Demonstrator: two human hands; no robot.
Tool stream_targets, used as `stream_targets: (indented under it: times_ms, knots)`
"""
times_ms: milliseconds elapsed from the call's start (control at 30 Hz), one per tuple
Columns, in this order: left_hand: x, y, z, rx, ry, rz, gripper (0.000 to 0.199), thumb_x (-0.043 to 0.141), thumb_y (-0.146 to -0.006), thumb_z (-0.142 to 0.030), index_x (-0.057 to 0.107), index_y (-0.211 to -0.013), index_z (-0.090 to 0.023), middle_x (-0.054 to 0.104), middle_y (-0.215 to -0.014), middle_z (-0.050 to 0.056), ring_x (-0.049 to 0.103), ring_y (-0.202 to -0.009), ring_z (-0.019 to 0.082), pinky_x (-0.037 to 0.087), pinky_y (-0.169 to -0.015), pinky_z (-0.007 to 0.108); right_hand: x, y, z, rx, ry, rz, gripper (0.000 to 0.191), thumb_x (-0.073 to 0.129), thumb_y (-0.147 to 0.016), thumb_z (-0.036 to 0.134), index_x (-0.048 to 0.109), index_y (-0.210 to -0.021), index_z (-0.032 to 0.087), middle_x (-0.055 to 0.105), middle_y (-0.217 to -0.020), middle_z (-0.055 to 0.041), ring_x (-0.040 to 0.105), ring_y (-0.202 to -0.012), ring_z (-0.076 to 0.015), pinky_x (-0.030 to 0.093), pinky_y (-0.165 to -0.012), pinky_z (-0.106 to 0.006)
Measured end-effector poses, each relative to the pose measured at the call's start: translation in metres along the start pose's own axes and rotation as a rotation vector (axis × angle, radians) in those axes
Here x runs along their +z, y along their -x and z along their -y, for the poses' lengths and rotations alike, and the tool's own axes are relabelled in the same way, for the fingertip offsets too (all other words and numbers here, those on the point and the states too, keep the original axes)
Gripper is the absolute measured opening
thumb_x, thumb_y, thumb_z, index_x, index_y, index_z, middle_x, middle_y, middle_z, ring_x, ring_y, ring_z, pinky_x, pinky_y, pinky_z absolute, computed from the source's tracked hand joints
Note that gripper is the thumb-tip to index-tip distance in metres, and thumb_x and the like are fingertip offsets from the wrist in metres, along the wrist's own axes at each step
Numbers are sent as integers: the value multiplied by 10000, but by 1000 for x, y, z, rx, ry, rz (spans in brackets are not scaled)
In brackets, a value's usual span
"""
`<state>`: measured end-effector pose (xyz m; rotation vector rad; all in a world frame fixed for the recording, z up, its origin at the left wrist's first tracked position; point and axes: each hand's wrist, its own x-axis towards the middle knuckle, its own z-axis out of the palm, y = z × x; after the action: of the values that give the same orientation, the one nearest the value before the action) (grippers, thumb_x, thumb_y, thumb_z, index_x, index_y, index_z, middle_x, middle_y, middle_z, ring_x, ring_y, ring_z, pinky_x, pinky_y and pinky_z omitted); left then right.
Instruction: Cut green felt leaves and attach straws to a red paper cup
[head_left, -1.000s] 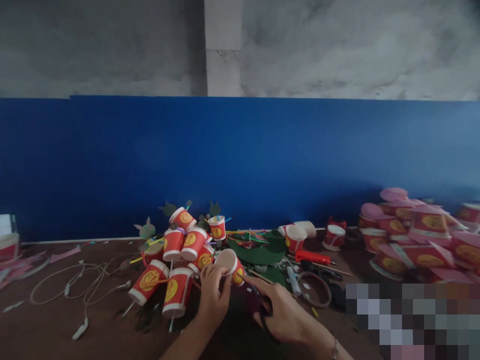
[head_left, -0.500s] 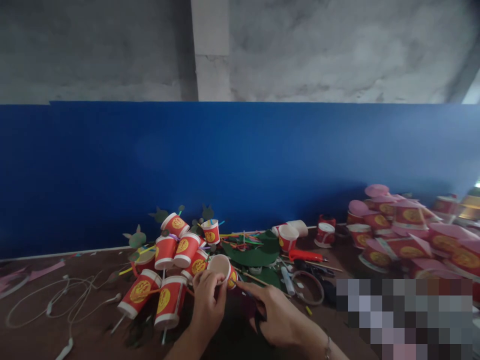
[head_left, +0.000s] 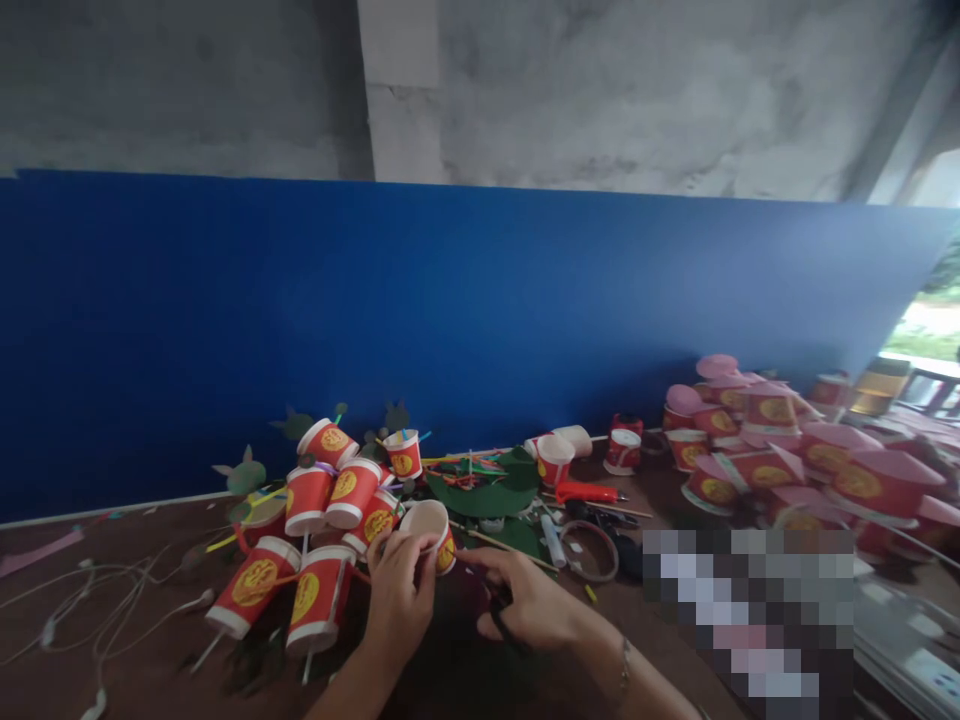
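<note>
A red and white paper cup, its open mouth facing up and toward me, is held in my left hand with the fingers at its near rim. My right hand is closed around dark-handled scissors, whose tip is near the right side of the cup. Whether the tip touches the cup is too small to tell. Several red cups with yellow emblems lie piled left of my left hand, some with white sticks and coloured straws.
Behind the cup lie green sheets with straws. A red glue gun, a tape ring and a pile of pink-topped cups are to the right. White earphone cords lie left. A blue panel stands behind.
The view has swung to the right, so everything sits further left. My left hand still holds the cup, and the scissors in my right hand remain by the cup's right side.
</note>
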<state>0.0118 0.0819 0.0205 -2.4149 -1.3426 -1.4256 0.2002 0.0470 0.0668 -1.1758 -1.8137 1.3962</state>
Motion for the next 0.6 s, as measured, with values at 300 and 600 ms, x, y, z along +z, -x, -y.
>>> stream_targets:
  times_ms: [300, 600]
  knots:
    - [1, 0, 4, 4, 5, -16, 132, 469, -827, -175, 585, -865, -224, 635, -764, 9, 560, -792, 205, 299, -846, 409, 12, 3, -5, -121, 456, -187, 709, 557, -533, 131, 494, -1232, 231, 606, -677, 13, 469, -571, -120, 316, -514, -225]
    - [-5, -4, -5, 34, 38, -65, 163, 466, -810, -120, 596, -806, -219, 629, -712, 2, 550, -737, 187, 311, -835, 392, 12, -5, -5, 141, -367, -116, 574, 515, -603, 222, 528, -1169, 131, 428, -502, 76, 289, -393, -54, 202, -397, -184]
